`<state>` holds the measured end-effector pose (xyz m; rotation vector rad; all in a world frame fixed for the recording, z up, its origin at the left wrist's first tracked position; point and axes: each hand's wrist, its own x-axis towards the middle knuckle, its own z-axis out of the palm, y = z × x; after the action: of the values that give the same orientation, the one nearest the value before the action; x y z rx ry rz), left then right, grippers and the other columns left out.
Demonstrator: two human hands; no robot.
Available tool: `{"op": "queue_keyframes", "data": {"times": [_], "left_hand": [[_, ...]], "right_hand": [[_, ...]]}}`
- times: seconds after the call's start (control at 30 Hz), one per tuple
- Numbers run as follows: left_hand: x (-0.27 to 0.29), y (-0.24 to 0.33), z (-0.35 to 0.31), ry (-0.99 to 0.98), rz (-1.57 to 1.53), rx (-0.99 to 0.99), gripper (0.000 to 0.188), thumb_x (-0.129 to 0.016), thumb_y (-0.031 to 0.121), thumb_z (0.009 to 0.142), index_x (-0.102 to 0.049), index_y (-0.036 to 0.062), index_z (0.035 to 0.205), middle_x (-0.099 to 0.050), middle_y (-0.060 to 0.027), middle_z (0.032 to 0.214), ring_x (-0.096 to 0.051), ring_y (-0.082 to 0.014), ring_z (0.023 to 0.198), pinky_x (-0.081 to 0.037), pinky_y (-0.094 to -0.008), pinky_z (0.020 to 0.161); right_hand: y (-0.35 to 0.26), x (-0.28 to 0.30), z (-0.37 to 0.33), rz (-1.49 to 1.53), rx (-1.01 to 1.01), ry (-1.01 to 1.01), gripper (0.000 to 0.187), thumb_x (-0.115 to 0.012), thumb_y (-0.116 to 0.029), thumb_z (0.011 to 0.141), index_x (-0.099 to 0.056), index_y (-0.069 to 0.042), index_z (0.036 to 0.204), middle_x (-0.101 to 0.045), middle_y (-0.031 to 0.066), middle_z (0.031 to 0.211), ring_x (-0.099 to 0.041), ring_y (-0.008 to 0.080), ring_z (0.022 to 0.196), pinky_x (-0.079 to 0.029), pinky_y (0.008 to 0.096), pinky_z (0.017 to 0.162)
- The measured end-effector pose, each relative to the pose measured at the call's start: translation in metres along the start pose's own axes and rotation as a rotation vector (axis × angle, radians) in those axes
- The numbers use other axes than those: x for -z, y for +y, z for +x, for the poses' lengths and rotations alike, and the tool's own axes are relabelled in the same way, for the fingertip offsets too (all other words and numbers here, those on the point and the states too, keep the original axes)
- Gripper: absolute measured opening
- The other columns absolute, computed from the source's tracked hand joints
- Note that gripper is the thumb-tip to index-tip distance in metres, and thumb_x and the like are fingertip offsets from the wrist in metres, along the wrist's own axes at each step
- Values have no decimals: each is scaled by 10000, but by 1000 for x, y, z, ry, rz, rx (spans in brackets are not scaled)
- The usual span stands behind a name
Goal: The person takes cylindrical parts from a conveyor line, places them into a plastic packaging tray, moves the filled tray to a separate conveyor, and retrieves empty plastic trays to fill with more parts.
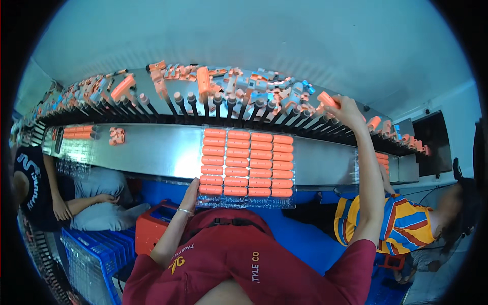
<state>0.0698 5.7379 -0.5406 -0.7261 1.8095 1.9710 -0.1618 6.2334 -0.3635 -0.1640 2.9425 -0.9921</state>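
The right hand (347, 111) curls round an orange piece (328, 99); the left hand (190, 195), flat and empty, maybe steadies the tray (254, 202) by its left edge.

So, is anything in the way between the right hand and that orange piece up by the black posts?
Nothing visible is: the right hand has its fingers on the orange piece. The black posts stand nearby, but not between them.

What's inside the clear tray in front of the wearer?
Orange pieces lying in four columns side by side. The clear tray shows bare along its near edge, close to the left hand. The tray floor directly beneath the pieces is covered, so not visible.
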Motion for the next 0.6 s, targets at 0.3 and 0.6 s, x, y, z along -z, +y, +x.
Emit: {"op": "queue_keyframes", "data": {"times": [0.3, 0.6], "left_hand": [[7, 8, -5, -80, 19, 15, 609, -307, 572, 1061, -501, 110, 1407, -634, -56, 1308, -644, -173, 1155, -614, -365, 792], [7, 9, -10, -53, 31, -23, 596, -301, 533, 1071, -538, 55, 1338, -630, -116, 1288, -650, -203, 1132, -616, -377, 783]], "right_hand": [[-59, -7, 10, 64, 52, -87, 312, -615, -137, 939, -655, -60, 1239, -715, 88, 893, -663, 187, 720, -524, 353, 644], [-125, -36, 43, -272, 543, -204, 292, -718, -74, 768, -693, -63, 1059, -703, 123, 1086, -627, 363, 1103, -496, 475, 950]]}}
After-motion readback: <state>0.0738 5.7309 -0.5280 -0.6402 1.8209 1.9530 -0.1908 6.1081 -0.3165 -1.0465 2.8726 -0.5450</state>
